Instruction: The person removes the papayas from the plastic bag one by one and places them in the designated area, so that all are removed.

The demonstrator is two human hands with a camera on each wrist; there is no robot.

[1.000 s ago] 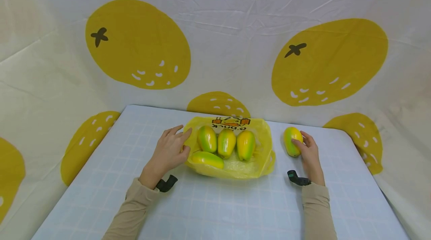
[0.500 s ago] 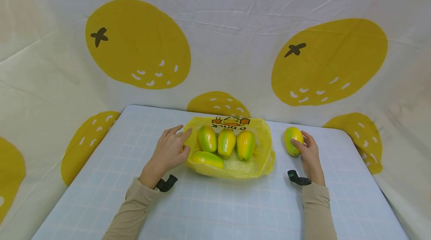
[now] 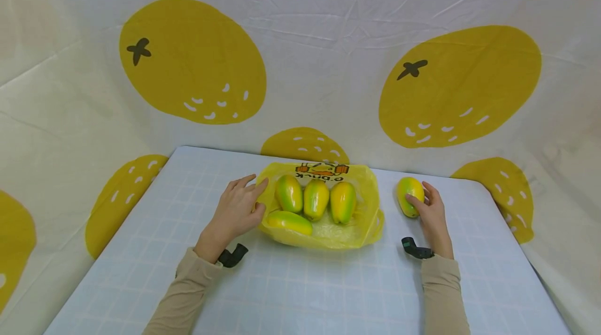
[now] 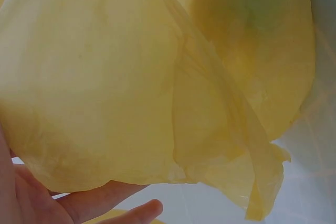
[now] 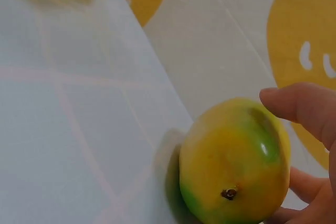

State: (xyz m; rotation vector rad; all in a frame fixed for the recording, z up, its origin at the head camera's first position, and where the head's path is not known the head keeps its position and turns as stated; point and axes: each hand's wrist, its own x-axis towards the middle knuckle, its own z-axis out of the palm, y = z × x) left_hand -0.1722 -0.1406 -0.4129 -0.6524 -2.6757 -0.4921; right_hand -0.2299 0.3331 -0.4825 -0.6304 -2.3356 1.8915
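On the table in the head view lies a spread yellow plastic bag (image 3: pixel 324 238), with several yellow-green mangoes (image 3: pixel 315 200) on it. My left hand (image 3: pixel 237 207) is at the bag's left edge, fingers stretched and spread. The left wrist view shows the bag's thin film (image 4: pixel 105 77) covering part of that hand, with two straight fingers (image 4: pixel 100 200) showing below it. To the right of the bag, my right hand (image 3: pixel 432 215) holds a separate mango (image 3: pixel 409 196) by its right side, thumb over the near face. Its stem end faces the camera in the right wrist view.
A pale checked cloth (image 3: pixel 300 293) covers the table. Behind the table hangs a white curtain (image 3: pixel 324 63) printed with large yellow fruit. One handle loop (image 3: pixel 378 226) of the bag sticks out toward the right hand. Each wrist wears a black camera (image 3: pixel 415 249).
The right hand and its mango have shifted very slightly to the right. The left hand, the bag and the mangoes on it stay as they were.
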